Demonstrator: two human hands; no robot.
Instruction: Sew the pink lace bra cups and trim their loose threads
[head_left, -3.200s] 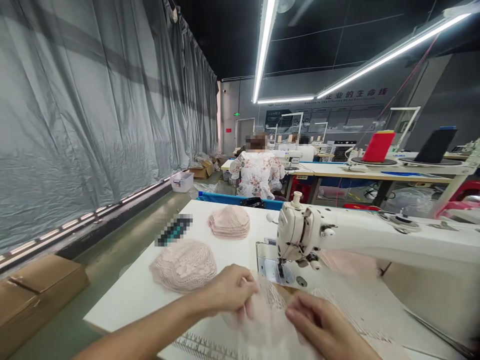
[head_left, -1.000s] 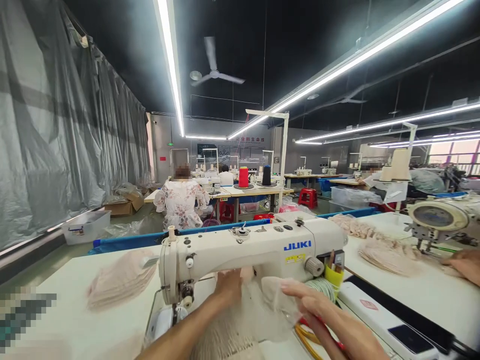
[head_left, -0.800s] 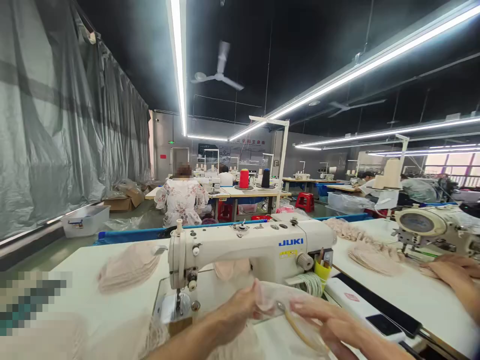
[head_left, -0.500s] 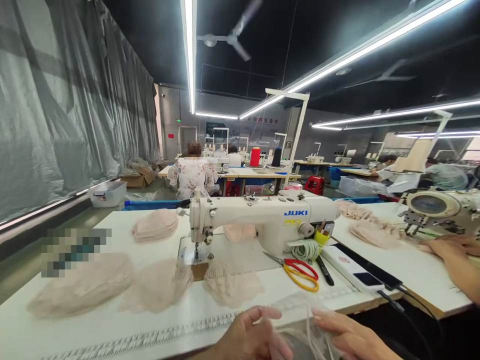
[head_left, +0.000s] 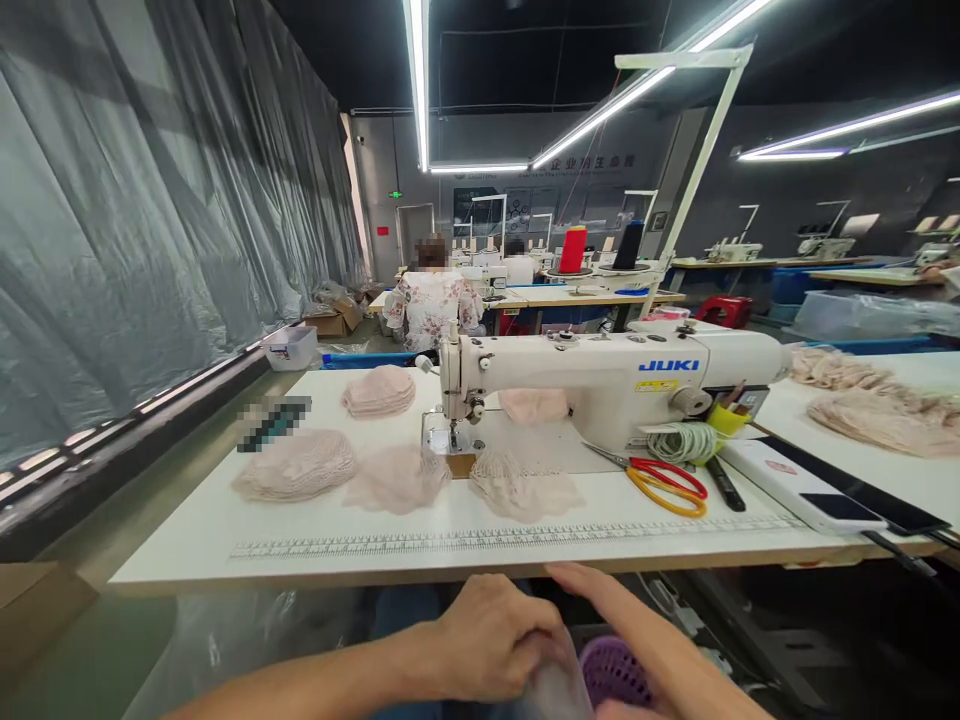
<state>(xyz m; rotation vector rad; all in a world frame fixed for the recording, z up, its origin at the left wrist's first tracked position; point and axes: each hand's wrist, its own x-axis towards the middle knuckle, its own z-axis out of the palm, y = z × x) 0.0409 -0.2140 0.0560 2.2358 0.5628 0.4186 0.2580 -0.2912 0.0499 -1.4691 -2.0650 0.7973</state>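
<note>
Below the table's front edge, my left hand (head_left: 499, 637) is closed around a piece of clear plastic, likely a bag (head_left: 559, 685), whose lower part leaves the view. My right hand (head_left: 649, 635) is just to the right, one finger stretched out towards the table edge; its lower part is cut off by the frame. A purple perforated basket (head_left: 611, 668) shows between and below the hands. On the white table (head_left: 300, 560) lie thin pale pink fabric pieces: a stack (head_left: 296, 465) at left, two piles (head_left: 397, 478) (head_left: 525, 485) before the sewing machine (head_left: 600, 385).
Red-and-yellow-handled scissors (head_left: 667, 485), a black pen-like tool (head_left: 725, 487), a coil of cord (head_left: 681, 441) and a white device (head_left: 806, 485) lie at the right. A printed ruler (head_left: 450, 542) runs along the front edge. A person (head_left: 435, 305) sits farther off.
My hands have moved down off the tabletop edge, and the left has closed on the plastic. The view has turned right and tilted down; another person's hands at right are out of view.
</note>
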